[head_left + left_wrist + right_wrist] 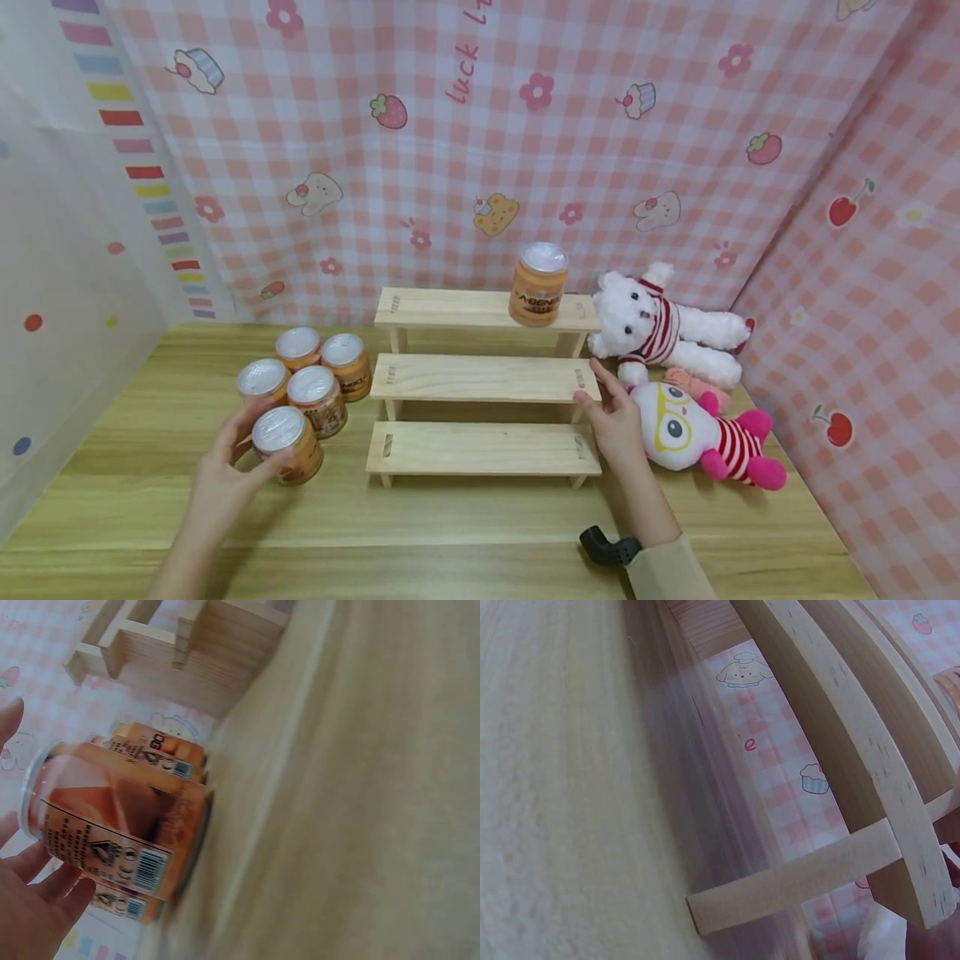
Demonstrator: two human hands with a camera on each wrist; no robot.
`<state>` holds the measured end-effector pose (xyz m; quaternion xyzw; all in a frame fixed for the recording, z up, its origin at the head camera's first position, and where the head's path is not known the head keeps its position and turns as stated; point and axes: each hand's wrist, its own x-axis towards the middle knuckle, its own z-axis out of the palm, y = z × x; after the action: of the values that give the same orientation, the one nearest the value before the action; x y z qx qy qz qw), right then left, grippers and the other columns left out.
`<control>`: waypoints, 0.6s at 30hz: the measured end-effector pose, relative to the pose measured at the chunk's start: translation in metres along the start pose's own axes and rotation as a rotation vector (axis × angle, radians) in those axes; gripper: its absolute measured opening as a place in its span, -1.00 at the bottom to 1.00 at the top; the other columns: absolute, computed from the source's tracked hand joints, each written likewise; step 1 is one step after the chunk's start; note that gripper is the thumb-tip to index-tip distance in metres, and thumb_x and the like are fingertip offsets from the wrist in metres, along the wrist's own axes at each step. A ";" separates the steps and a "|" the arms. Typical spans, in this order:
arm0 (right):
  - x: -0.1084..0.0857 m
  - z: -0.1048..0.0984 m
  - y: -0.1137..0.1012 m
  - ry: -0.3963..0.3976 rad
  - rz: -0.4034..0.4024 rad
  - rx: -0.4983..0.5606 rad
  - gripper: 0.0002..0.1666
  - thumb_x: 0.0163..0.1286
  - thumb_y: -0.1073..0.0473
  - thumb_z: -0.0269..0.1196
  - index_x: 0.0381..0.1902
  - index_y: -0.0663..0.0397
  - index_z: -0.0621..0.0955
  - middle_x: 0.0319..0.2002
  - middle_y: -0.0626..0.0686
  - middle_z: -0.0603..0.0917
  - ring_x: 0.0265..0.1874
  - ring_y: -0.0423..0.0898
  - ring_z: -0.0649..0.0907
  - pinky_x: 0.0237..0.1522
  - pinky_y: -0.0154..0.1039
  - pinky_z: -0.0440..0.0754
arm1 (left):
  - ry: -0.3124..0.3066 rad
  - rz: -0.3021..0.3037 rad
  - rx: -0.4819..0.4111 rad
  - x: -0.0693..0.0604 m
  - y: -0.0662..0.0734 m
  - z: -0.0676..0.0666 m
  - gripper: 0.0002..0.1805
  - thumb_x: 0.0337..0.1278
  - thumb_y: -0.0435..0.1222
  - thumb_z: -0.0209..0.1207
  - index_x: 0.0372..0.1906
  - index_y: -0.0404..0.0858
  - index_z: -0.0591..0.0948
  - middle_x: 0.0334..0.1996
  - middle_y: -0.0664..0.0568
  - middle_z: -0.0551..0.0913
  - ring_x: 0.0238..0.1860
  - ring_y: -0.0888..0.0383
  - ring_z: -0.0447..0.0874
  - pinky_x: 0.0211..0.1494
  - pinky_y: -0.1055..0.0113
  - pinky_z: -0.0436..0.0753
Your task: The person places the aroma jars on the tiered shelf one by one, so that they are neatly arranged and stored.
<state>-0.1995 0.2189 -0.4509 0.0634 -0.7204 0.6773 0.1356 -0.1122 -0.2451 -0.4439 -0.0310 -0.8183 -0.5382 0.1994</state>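
Fingers of my left hand (225,475) reach around the nearest orange jar (288,446), which stands on the table. In the left wrist view its fingertips are at the side of that jar (120,817), and the thumb is apart from it. Behind it stand several similar silver-lidded jars (318,400). My right hand (618,425) holds the right end of the middle step of a three-tier wooden display shelf (480,379), thumb at the front edge. The right wrist view shows mostly the shelf (877,757) from the side. One jar (538,283) stands on the top step, right of centre.
Right of the shelf lie a white plush bear (652,325) and a pink-and-white plush toy (705,433) with yellow glasses. A black strap (607,550) is at the right wrist. Checked cloth (450,167) hangs behind the wooden table (420,533).
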 end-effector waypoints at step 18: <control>0.000 0.000 0.000 -0.006 -0.005 0.023 -0.32 0.30 0.45 0.22 0.36 0.37 0.29 0.39 0.25 0.24 0.38 -0.01 0.21 0.15 -0.47 0.37 | -0.007 -0.134 0.038 -0.006 -0.014 0.007 -0.10 -0.07 -0.43 0.42 0.42 -0.28 0.24 0.29 -0.25 0.33 -0.02 0.49 0.34 -0.02 0.71 0.35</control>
<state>-0.1998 0.2186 -0.4509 0.0688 -0.7129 0.6849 0.1343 -0.1126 -0.2440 -0.4605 0.0259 -0.8292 -0.5347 0.1605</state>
